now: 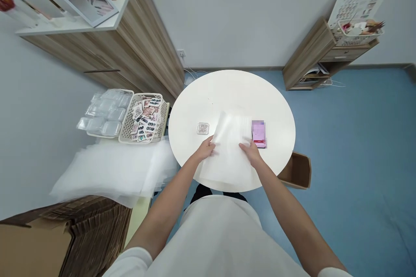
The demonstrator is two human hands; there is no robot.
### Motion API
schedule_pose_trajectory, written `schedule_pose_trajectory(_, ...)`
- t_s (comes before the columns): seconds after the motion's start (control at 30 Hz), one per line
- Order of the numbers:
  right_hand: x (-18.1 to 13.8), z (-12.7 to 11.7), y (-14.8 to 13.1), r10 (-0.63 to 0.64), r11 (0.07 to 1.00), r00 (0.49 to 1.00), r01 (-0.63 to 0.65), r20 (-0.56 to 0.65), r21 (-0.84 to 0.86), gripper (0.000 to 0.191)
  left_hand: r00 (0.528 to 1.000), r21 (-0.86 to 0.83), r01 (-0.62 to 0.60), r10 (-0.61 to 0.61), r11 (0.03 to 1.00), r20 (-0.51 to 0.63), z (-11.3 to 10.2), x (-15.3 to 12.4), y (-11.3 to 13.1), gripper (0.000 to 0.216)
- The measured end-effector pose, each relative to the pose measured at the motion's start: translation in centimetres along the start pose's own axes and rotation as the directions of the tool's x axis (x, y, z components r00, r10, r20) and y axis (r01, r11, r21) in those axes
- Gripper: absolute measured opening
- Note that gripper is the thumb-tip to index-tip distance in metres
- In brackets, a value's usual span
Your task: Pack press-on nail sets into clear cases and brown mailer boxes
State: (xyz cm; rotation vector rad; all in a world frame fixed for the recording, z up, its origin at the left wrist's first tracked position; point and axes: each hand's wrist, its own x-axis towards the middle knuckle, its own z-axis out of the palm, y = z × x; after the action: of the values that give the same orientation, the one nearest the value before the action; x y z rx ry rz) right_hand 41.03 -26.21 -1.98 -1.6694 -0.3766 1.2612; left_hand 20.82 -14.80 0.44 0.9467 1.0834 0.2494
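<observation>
A white, translucent packing foam sheet [229, 160] lies in front of me on the round white table, reaching over its near edge. My left hand [205, 148] is closed on the sheet's left edge, thumb on top. On the opposite edge, my right hand [251, 153] pinches the sheet between thumb and fingers. A small clear plastic case [203, 128] with little pieces inside rests to the left of the sheet. Just beyond my right hand lies a phone [259, 133] with a lit purple screen, close to the sheet's right edge.
At left stand a basket of printed cards [146, 119], a basket of clear plastic boxes [108, 110], stacked foam sheets [110, 169] and flattened cardboard [97, 233]. An open cardboard box [297, 171] sits below the table's right edge. A wooden cabinet [310, 54] stands against the wall.
</observation>
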Motion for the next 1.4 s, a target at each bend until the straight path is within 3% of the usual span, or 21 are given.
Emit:
schedule_pose_trajectory(0.1, 1.9, 0.7, 1.5, -0.022, 0.978, 0.987, -0.013, -0.161, -0.208, 0.058, 0.964, 0.157, -0.007, 0.048, 0.988, -0.26, -0.5, 2.0, -2.0, 0.061)
schedule_pose_trajectory(0.2, 3.9, 1.5, 3.0, -0.028, 0.926, 0.977, -0.055, -0.213, -0.372, 0.061, 0.909, 0.239, -0.138, 0.219, 0.961, -0.355, -0.3, 2.1, -3.7, 0.062)
schedule_pose_trajectory(0.23, 4.5, 1.7, 3.5, -0.059, 0.909, 0.973, -0.04, -0.222, -0.415, 0.063, 0.895, 0.263, -0.211, 0.294, 0.941, -0.336, -0.1, 1.7, -4.2, 0.058)
schedule_pose_trajectory(0.3, 5.2, 1.9, 4.2, -0.184, 0.864, 0.952, 0.038, -0.245, -0.502, 0.066, 0.903, 0.309, -0.317, 0.385, 0.897, -0.192, 0.4, 0.8, -5.5, 0.048)
schedule_pose_trajectory(0.37, 5.1, 1.9, 4.7, -0.343, 0.772, 0.908, 0.128, -0.239, -0.623, 0.067, 0.919, 0.419, -0.345, 0.393, 0.84, -0.031, 0.8, 0.0, -7.0, 0.039)
schedule_pose_trajectory(0.43, 4.1, 1.7, 5.4, -0.445, 0.619, 0.887, 0.207, -0.122, -0.757, 0.063, 0.93, 0.559, -0.341, 0.357, 0.756, 0.084, 0.8, -0.4, -8.5, 0.038)
schedule_pose_trajectory(0.57, 0.9, 1.0, 7.7, -0.375, 0.333, 0.889, 0.393, 0.262, -0.857, 0.054, 0.929, 0.686, -0.351, 0.33, 0.637, 0.168, -0.2, 0.0, -10.3, 0.038)
schedule_pose_trajectory(0.67, -0.5, 1.1, 9.3, -0.317, 0.28, 0.913, 0.348, 0.257, -0.895, 0.052, 0.937, 0.664, -0.331, 0.317, 0.67, 0.147, -1.0, 0.7, -9.9, 0.037)
schedule_pose_trajectory(0.8, 0.1, 2.2, 9.2, -0.298, 0.312, 0.937, 0.275, 0.181, -0.909, 0.051, 0.951, 0.571, -0.274, 0.308, 0.774, 0.039, -1.6, 1.5, -8.2, 0.037)
schedule_pose_trajectory(1.07, 0.9, 4.6, 6.9, -0.384, 0.435, 0.917, 0.281, 0.106, -0.855, 0.047, 0.934, 0.467, -0.331, 0.355, 0.82, 0.038, -2.9, 1.2, -7.1, 0.039)
schedule_pose_trajectory(1.17, 2.1, 7.4, 5.1, -0.358, 0.577, 0.927, 0.313, 0.111, -0.754, 0.046, 0.931, 0.38, -0.305, 0.357, 0.874, -0.075, -4.1, 1.5, -6.1, 0.043)
schedule_pose_trajectory(1.27, 4.5, 11.2, 3.0, -0.217, 0.781, 0.968, 0.251, 0.13, -0.572, 0.047, 0.902, 0.284, -0.263, 0.34, 0.922, -0.267, -6.0, 3.3, -4.5, 0.042)
schedule_pose_trajectory(1.33, 6.1, 13.4, 2.1, -0.124, 0.867, 0.981, 0.179, 0.146, -0.466, 0.051, 0.88, 0.171, -0.204, 0.257, 0.964, -0.399, -7.3, 5.1, -3.5, 0.042)
schedule_pose_trajectory(1.4, 7.4, 15.1, 1.6, -0.034, 0.911, 0.985, 0.101, 0.171, -0.4, 0.057, 0.883, 0.066, -0.12, 0.136, 0.991, -0.449, -8.2, 6.8, -2.7, 0.04)
